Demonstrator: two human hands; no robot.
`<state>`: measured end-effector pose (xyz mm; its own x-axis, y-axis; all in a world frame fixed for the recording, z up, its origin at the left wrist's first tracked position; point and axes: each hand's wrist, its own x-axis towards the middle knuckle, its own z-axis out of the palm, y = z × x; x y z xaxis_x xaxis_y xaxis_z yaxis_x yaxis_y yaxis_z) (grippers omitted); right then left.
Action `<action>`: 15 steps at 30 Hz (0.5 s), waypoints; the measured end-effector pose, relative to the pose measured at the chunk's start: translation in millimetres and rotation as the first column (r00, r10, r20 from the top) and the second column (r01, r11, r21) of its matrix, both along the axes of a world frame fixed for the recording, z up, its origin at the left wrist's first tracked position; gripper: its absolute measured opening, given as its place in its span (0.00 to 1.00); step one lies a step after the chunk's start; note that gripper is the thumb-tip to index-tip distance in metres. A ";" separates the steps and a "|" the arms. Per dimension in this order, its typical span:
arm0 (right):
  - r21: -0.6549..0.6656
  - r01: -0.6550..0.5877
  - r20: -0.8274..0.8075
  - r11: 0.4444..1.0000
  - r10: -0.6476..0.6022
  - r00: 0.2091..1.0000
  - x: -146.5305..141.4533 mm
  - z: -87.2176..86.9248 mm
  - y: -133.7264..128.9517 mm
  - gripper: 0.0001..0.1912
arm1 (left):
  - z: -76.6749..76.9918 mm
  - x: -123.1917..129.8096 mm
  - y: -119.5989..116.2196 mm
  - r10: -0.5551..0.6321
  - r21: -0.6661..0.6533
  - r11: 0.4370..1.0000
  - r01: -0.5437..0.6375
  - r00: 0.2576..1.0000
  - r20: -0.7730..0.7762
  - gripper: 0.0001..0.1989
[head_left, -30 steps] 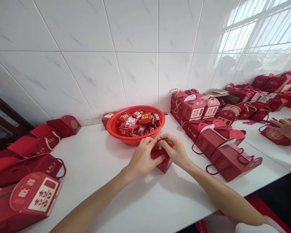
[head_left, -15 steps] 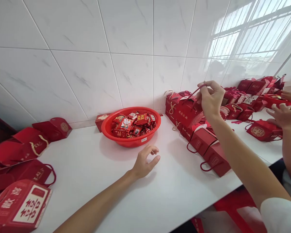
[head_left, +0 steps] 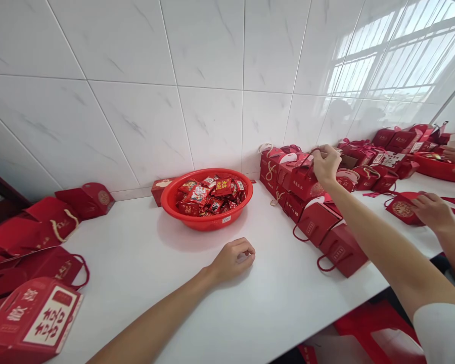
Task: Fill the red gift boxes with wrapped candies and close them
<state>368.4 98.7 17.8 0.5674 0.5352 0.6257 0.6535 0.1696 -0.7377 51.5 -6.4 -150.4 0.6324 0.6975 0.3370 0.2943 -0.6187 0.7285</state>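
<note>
My right hand grips the dark red cord handle of a red gift box, which rests on top of the stacked boxes by the wall. On the white table lies my left hand, its fingers curled in toward the thumb around nothing I can see. Just behind that hand stands a red plastic basket full of small red-wrapped sweets. Red boxes with cord loops line the near end of the stack, under my right forearm.
Several red boxes crowd the left side, among them one with a white label. To the right, another person's hand touches a red box. Farther back are more boxes and a second red basket. A tiled wall borders the table.
My right hand has lowered the gift box onto the stack. My left hand's fingers have curled in. The other person's hand has come down to the box beside it.
</note>
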 end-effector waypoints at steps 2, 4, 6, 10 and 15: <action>-0.014 -0.021 0.034 1.000 0.021 0.999 -2.1 -4.0 -1.6 0.05 | -0.6 0.1 0.2 -0.008 -0.005 1.000 0.008 1.000 0.001 0.06; -0.029 -0.022 0.057 0.999 0.024 0.998 -3.8 -7.2 -4.4 0.05 | -0.4 0.1 0.0 -0.015 -0.008 1.000 0.015 1.000 0.003 0.06; -0.037 -0.025 0.063 0.999 0.027 0.998 -3.9 -8.7 -7.0 0.05 | 0.5 0.1 -0.6 -0.024 -0.008 1.000 0.025 1.000 0.003 0.06; -0.020 -0.029 0.042 0.999 0.029 0.999 -0.2 -8.6 -8.3 0.05 | 2.6 0.5 -2.1 -0.031 -0.006 1.000 0.030 0.999 -0.009 0.06; -0.050 -0.015 0.068 0.999 0.018 0.997 0.5 -15.4 -5.4 0.06 | 3.5 1.2 -3.0 -0.036 -0.001 0.999 0.036 0.999 -0.022 0.07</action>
<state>368.8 93.3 2.4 0.5148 0.5757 0.6353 0.7004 0.1449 -0.6989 52.6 -9.3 -146.8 0.6643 0.6743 0.3226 0.2874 -0.6288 0.7225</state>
